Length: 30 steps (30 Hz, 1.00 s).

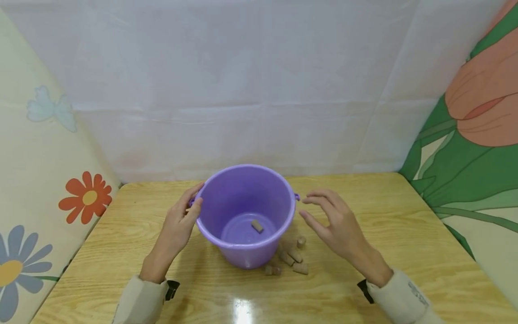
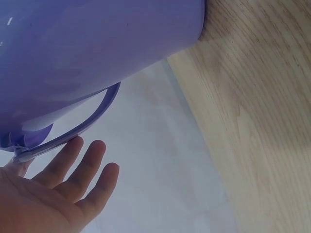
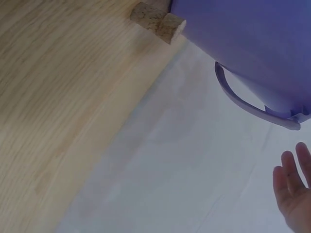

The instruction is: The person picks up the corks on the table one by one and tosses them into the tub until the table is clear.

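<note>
A purple plastic bucket (image 1: 247,247) stands upright on the wooden table, with one cork (image 1: 256,226) lying on its floor. My left hand (image 1: 180,218) is at the bucket's left side, thumb and fingers spread about the handle's end and touching near the rim. In the left wrist view the fingers lie relaxed beside the purple handle (image 2: 92,116). To the right of the bucket, my right hand (image 1: 337,225) hovers apart from it, fingers loosely bent and holding nothing. Several corks (image 1: 300,268) lie on the table between the bucket and that hand.
The wooden table (image 1: 133,225) reaches back to a white cloth backdrop (image 1: 259,90). Flower-printed panels (image 1: 28,180) flank the table on both sides. Behind the bucket its handle (image 3: 243,104) hangs down.
</note>
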Each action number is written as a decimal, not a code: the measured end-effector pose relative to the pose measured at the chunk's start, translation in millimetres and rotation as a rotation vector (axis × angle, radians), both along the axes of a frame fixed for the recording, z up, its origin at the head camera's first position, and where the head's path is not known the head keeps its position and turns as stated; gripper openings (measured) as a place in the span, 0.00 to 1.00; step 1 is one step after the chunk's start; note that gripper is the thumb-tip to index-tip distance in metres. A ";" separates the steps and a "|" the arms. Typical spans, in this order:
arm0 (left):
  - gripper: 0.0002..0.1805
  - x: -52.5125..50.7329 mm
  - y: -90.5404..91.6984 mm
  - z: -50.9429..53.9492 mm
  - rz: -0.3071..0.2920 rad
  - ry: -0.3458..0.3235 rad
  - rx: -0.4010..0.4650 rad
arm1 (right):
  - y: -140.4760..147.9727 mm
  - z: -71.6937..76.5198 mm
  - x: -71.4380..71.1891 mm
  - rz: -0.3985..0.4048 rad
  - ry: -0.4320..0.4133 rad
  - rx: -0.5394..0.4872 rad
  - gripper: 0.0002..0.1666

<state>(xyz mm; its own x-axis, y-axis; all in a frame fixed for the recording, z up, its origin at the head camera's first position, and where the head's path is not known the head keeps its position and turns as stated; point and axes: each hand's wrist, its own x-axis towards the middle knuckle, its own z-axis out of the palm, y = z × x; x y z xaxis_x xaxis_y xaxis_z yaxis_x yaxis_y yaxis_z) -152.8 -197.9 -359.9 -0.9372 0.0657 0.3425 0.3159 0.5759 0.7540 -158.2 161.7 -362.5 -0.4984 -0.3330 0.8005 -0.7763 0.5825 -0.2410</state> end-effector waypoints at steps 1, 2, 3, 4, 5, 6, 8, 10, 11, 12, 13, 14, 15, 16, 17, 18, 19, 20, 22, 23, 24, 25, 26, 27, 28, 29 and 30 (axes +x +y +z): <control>0.25 0.2 -0.1 -0.2 0.000 0.000 0.001 | 0.7 -0.8 0.2 -0.004 -0.004 0.005 0.30; 0.25 0.5 -0.2 -0.3 0.001 -0.001 0.001 | 1.4 -1.7 0.3 -0.008 -0.010 0.011 0.31; 0.25 0.7 -0.2 -0.5 0.000 0.000 0.003 | 2.2 -2.6 0.4 -0.012 -0.016 0.016 0.30; 0.25 0.9 -0.3 -0.7 0.001 -0.001 0.003 | 3.0 -3.6 0.3 -0.017 -0.025 0.022 0.30; 0.24 1.1 -0.4 -0.9 0.001 -0.001 0.003 | 3.9 -4.7 0.2 -0.020 -0.035 0.027 0.29; 0.24 1.2 -0.5 -1.1 0.002 -0.001 0.002 | 4.7 -5.9 0.2 -0.023 -0.046 0.031 0.28; 0.24 1.3 -0.6 -1.5 0.003 -0.001 0.001 | 6.5 -8.8 0.1 -0.030 -0.062 0.045 0.24; 0.24 1.4 -0.7 -1.9 0.005 -0.001 0.001 | 8.3 -12.4 -0.2 -0.036 -0.064 0.064 0.18; 0.24 1.5 -0.6 -2.0 0.007 -0.002 0.001 | 9.1 -14.2 -0.3 -0.038 -0.063 0.073 0.16; 0.24 1.5 -0.5 -2.1 0.008 -0.003 0.002 | 9.9 -16.0 -0.3 -0.041 -0.060 0.083 0.14; 0.24 1.5 -0.4 -2.1 0.007 -0.004 0.004 | 10.6 -17.8 -0.3 -0.044 -0.057 0.094 0.14; 0.24 1.6 -0.2 -2.1 0.008 -0.005 0.004 | 11.3 -19.4 -0.3 -0.046 -0.059 0.103 0.14; 0.24 1.5 0.0 -2.0 0.009 -0.007 0.005 | 11.9 -21.1 -0.4 -0.049 -0.061 0.111 0.14; 0.24 1.4 0.2 -1.9 0.009 -0.008 0.006 | 12.6 -22.6 -0.3 -0.052 -0.069 0.116 0.14; 0.24 1.4 0.5 -1.7 0.010 -0.008 0.006 | 13.1 -24.0 -0.3 -0.054 -0.080 0.121 0.14; 0.24 1.2 0.6 -1.4 0.009 -0.009 0.007 | 13.7 -25.3 -0.4 -0.056 -0.093 0.125 0.14; 0.24 1.1 0.8 -1.2 0.009 -0.008 0.007 | 14.1 -26.5 -0.5 -0.058 -0.106 0.129 0.14; 0.24 1.1 0.9 -0.9 0.010 -0.008 0.006 | 14.6 -27.8 -0.7 -0.060 -0.120 0.134 0.14; 0.24 0.9 1.0 -0.4 0.010 -0.007 0.008 | 15.0 -30.3 -1.0 -0.062 -0.145 0.147 0.14; 0.24 0.9 1.0 -0.3 0.009 -0.006 0.009 | 15.2 -31.4 -1.1 -0.066 -0.156 0.155 0.15; 0.24 0.8 1.0 -0.2 0.009 -0.007 0.009 | 15.2 -32.5 -1.2 -0.068 -0.167 0.166 0.15; 0.24 0.8 1.0 -0.2 0.009 -0.007 0.009 | 15.2 -33.5 -1.3 -0.071 -0.178 0.179 0.15; 0.24 0.8 1.0 -0.2 0.008 -0.007 0.009 | 15.1 -34.4 -1.4 -0.074 -0.190 0.194 0.15; 0.24 0.8 1.1 -0.2 0.008 -0.007 0.008 | 15.0 -35.2 -1.5 -0.077 -0.202 0.210 0.15; 0.24 0.8 1.1 -0.3 0.008 -0.007 0.007 | 14.8 -35.8 -1.6 -0.078 -0.216 0.228 0.16; 0.24 0.7 1.3 -0.3 0.009 -0.007 0.006 | 14.6 -36.3 -1.7 -0.079 -0.227 0.246 0.16; 0.24 0.7 1.4 -0.2 0.009 -0.008 0.005 | 14.5 -36.7 -1.7 -0.079 -0.238 0.262 0.17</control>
